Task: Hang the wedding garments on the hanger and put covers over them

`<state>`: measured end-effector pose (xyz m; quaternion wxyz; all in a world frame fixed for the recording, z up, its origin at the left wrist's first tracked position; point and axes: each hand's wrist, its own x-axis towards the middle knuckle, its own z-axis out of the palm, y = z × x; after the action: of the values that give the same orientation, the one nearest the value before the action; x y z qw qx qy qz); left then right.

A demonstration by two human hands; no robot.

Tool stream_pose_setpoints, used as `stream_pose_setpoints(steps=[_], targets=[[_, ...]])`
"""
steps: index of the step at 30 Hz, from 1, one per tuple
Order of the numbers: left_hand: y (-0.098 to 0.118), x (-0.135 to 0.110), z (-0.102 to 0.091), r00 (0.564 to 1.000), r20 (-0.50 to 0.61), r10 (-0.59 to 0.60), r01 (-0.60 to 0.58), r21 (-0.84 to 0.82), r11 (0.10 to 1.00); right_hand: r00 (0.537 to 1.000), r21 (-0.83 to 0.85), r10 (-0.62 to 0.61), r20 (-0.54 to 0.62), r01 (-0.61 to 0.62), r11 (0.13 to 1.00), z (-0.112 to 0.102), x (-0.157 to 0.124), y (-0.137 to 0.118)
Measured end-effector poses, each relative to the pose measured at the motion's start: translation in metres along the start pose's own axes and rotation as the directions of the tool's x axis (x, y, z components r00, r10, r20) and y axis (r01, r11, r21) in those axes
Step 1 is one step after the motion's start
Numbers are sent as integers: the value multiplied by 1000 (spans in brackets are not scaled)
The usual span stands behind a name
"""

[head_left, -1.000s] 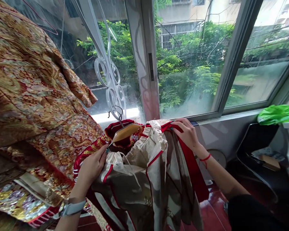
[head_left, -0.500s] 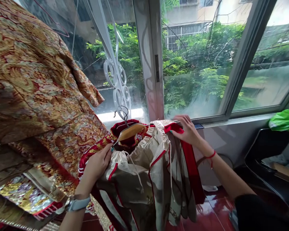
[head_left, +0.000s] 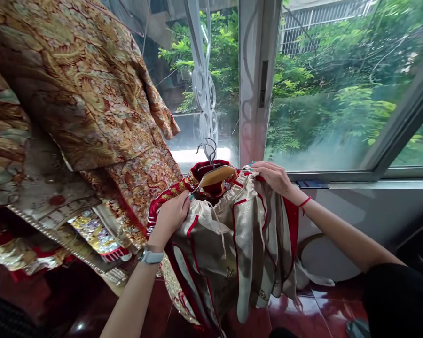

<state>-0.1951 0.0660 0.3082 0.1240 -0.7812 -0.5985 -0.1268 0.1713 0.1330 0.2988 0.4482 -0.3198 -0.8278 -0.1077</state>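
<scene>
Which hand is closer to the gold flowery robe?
The left hand is nearer, just beside the gold flowery robe; the right hand is farther, past the cream garment.

Curved honey-brown wooden hanger (head_left: 213, 176): smooth, glossy varnish. Thin grey wire hook (head_left: 210, 150): bare metal. Cream satin garment with red trim (head_left: 229, 263): soft sheen. Gold-and-red brocade robe (head_left: 81, 94): raised, metallic weave. Dark red floor tile (head_left: 303, 314): polished, reflective.

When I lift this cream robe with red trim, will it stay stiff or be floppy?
Likely floppy: the cream robe hangs in soft folds below the left hand. Its satiny sheen suggests it may slip from the wooden hanger easily.
</scene>
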Motion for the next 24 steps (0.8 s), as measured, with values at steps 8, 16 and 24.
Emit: stream_pose_setpoints(steps=[8, 16, 24], targets=[[11, -8, -7, 997, 46, -60, 59, 37, 998, 967, 81, 64, -248, -45, 996, 10, 23, -42], [3, -5, -1, 998, -10, -59, 58, -15, 998, 999, 82, -50, 1, 50, 995, 1, 5, -32], [31, -52, 26, 821, -533, -205, 45, -298, 954, 947, -162, 213, 241, -177, 971, -5, 8, 6]])
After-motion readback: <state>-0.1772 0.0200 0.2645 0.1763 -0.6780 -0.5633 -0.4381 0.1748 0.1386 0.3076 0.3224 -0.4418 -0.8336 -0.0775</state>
